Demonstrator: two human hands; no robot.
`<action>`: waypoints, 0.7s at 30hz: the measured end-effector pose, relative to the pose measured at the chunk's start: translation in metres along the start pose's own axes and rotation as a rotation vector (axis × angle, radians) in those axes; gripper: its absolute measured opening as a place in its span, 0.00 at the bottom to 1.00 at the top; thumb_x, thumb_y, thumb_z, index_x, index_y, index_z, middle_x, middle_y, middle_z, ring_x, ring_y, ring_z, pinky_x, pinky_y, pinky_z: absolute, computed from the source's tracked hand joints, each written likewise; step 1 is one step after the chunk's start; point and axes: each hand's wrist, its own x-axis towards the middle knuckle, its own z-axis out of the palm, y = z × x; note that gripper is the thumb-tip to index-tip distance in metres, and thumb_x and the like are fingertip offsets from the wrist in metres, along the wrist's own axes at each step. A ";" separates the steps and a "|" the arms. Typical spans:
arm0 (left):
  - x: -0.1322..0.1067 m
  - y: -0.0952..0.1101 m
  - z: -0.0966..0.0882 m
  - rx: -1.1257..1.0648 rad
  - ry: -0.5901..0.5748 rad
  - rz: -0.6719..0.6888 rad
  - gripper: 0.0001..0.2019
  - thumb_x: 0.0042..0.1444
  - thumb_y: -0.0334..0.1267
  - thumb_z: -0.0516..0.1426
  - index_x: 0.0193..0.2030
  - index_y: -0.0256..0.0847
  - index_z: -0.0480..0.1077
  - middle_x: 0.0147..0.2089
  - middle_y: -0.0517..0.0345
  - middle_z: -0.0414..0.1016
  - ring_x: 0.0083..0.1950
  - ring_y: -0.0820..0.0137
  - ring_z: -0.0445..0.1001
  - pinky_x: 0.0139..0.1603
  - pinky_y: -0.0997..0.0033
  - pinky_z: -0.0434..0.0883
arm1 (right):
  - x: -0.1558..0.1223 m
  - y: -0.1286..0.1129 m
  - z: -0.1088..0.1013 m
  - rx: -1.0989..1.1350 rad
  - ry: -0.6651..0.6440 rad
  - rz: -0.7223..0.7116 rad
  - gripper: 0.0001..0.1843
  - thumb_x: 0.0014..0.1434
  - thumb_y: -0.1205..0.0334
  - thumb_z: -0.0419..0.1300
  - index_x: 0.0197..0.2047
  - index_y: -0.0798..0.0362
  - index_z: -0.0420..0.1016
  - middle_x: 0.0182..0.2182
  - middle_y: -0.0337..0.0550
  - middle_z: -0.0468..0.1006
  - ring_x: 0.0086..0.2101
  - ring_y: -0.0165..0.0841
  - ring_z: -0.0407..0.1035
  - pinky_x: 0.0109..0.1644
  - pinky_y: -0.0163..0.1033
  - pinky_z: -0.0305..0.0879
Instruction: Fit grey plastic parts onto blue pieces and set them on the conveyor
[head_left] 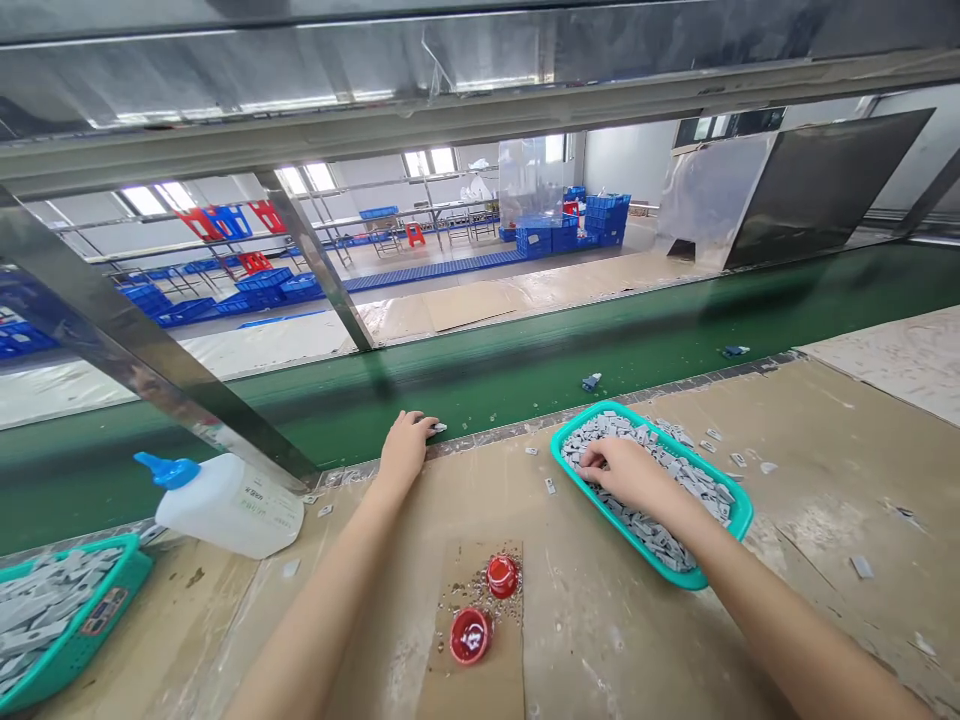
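Note:
My left hand (406,447) reaches to the edge of the green conveyor belt (525,375), fingers curled on a small grey part (439,428). My right hand (622,470) rests in a teal tray (577,485) filled with several small grey plastic parts (697,485), fingers bent down among them. What the right fingers hold, if anything, is hidden. Two red caps (486,606) lie on a cardboard sheet (474,660) between my forearms, with tiny specks scattered around them.
A white squeeze bottle with a blue nozzle (225,503) lies on its side at the left. A second teal tray of grey parts (56,615) sits at the lower left. Small blue-grey pieces (591,381) lie on the belt. Metal frame posts (142,360) cross above the belt.

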 end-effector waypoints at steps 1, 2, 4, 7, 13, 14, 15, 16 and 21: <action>-0.004 0.000 -0.002 -0.004 -0.003 0.019 0.13 0.58 0.33 0.49 0.42 0.43 0.74 0.50 0.48 0.70 0.53 0.59 0.65 0.52 0.62 0.63 | 0.000 0.000 0.000 0.018 0.009 0.003 0.05 0.51 0.64 0.59 0.26 0.52 0.76 0.27 0.42 0.78 0.30 0.35 0.71 0.31 0.35 0.58; -0.008 0.000 -0.003 -0.005 -0.010 0.039 0.14 0.58 0.33 0.48 0.42 0.43 0.74 0.50 0.49 0.69 0.54 0.59 0.64 0.51 0.62 0.63 | -0.002 0.000 0.000 0.038 0.020 0.006 0.05 0.51 0.64 0.59 0.26 0.52 0.75 0.27 0.43 0.78 0.30 0.35 0.71 0.31 0.36 0.59; -0.015 0.001 -0.006 -0.013 -0.021 0.061 0.14 0.59 0.34 0.48 0.42 0.44 0.74 0.49 0.50 0.70 0.54 0.59 0.64 0.49 0.63 0.65 | -0.007 0.000 -0.001 0.076 0.048 0.012 0.07 0.53 0.63 0.57 0.29 0.53 0.75 0.30 0.45 0.78 0.31 0.36 0.71 0.32 0.36 0.60; -0.021 0.002 -0.010 -0.050 -0.006 0.058 0.12 0.57 0.33 0.50 0.40 0.43 0.73 0.48 0.49 0.69 0.54 0.58 0.64 0.45 0.63 0.67 | -0.024 -0.003 -0.006 0.281 0.054 -0.002 0.14 0.58 0.58 0.54 0.44 0.53 0.74 0.36 0.47 0.77 0.33 0.34 0.71 0.33 0.36 0.64; -0.031 0.028 -0.029 -0.258 0.095 0.019 0.08 0.59 0.36 0.49 0.40 0.42 0.69 0.48 0.48 0.72 0.55 0.59 0.65 0.50 0.60 0.65 | -0.067 -0.022 -0.008 0.930 -0.110 0.008 0.23 0.52 0.47 0.61 0.46 0.54 0.72 0.37 0.48 0.77 0.30 0.31 0.70 0.29 0.34 0.62; -0.039 0.036 -0.035 -0.294 0.114 0.007 0.09 0.60 0.37 0.48 0.43 0.42 0.67 0.48 0.48 0.72 0.53 0.60 0.67 0.50 0.61 0.66 | -0.071 -0.026 -0.006 0.987 -0.130 0.034 0.23 0.50 0.46 0.63 0.43 0.55 0.72 0.38 0.49 0.77 0.31 0.32 0.71 0.28 0.33 0.61; -0.050 0.045 -0.040 -0.354 0.129 -0.007 0.11 0.62 0.39 0.46 0.46 0.41 0.65 0.49 0.47 0.73 0.52 0.62 0.69 0.49 0.62 0.68 | -0.075 -0.029 -0.002 1.033 -0.152 0.058 0.23 0.49 0.46 0.64 0.41 0.55 0.71 0.38 0.50 0.77 0.32 0.32 0.72 0.26 0.32 0.59; -0.064 0.054 -0.046 -0.446 0.135 -0.029 0.12 0.62 0.41 0.45 0.47 0.41 0.63 0.49 0.47 0.73 0.51 0.64 0.70 0.48 0.64 0.69 | -0.078 -0.032 0.003 1.067 -0.175 0.076 0.22 0.48 0.46 0.64 0.39 0.55 0.71 0.38 0.50 0.77 0.32 0.33 0.72 0.25 0.31 0.58; -0.151 0.091 -0.075 -1.237 0.094 -0.292 0.13 0.57 0.45 0.55 0.44 0.40 0.66 0.49 0.46 0.75 0.49 0.64 0.74 0.49 0.62 0.70 | -0.084 -0.043 0.035 1.048 -0.237 0.080 0.20 0.48 0.46 0.64 0.36 0.54 0.71 0.33 0.44 0.76 0.32 0.33 0.71 0.26 0.31 0.60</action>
